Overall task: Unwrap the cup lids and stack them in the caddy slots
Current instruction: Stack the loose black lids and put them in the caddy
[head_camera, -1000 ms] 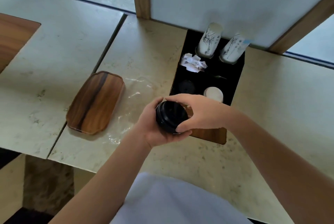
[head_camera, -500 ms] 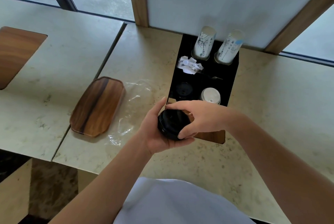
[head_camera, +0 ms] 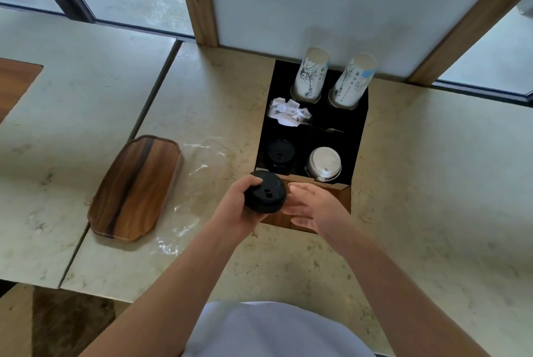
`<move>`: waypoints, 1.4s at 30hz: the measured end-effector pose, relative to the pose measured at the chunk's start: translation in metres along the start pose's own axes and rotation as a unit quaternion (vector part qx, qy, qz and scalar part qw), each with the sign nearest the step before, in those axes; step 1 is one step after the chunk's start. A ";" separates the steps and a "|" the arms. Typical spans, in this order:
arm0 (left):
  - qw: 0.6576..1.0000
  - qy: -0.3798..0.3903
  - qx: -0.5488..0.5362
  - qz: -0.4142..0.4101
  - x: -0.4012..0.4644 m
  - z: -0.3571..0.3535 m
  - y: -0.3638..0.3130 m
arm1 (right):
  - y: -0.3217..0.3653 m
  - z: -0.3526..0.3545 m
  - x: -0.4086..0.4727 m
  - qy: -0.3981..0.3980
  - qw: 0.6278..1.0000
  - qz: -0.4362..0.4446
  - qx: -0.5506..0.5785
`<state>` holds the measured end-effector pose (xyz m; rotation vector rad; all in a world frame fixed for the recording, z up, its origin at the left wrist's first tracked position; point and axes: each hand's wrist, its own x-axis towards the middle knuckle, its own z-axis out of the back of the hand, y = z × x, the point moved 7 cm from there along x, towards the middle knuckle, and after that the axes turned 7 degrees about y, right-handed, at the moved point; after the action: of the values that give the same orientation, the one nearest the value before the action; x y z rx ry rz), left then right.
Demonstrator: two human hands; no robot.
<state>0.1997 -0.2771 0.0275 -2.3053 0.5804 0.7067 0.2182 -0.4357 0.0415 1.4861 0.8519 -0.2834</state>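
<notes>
You're standing at a pale marble-look counter that runs up against a white wall panel framed in wood, with glass on either side. The black caddy sits against that panel, and here's what's in it: the two back slots each hold a tall stack of printed paper cups — one on the left and one on the right — both leaning a bit away from you. The middle left compartment has a wad of crumpled white paper; what's in the middle right one is too dark to make out. Up front, the left slot holds black lids and the right slot holds a stack of white lids.

Your left hand has its fingers and thumb wrapped around a stack of black cup lids, top side up, held just in front of the caddy's near left corner, above the counter — not in a slot yet. Your right hand is right beside the stack with fingers loose and spread, gripping nothing; whether the fingertips actually touch the lids, I can't tell.

Off to your left, the clear plastic wrap lies flat and crinkled on the counter, partly tucked against a wooden tray.
</notes>
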 end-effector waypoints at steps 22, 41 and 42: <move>0.979 -0.080 0.186 -0.002 0.101 -0.022 -0.045 | 0.037 0.054 0.102 -0.193 0.977 0.033 -0.084; 0.963 -0.120 0.236 0.049 0.146 -0.042 -0.056 | 0.069 0.037 0.123 -0.177 0.932 0.000 -0.317; 0.964 -0.124 0.231 0.045 0.148 -0.042 -0.056 | 0.066 0.035 0.124 -0.165 0.935 -0.012 -0.314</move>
<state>0.3566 -0.2989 -0.0118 -1.7397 0.6573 0.7923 0.3582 -0.4202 0.0061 0.8014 0.6081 -0.2390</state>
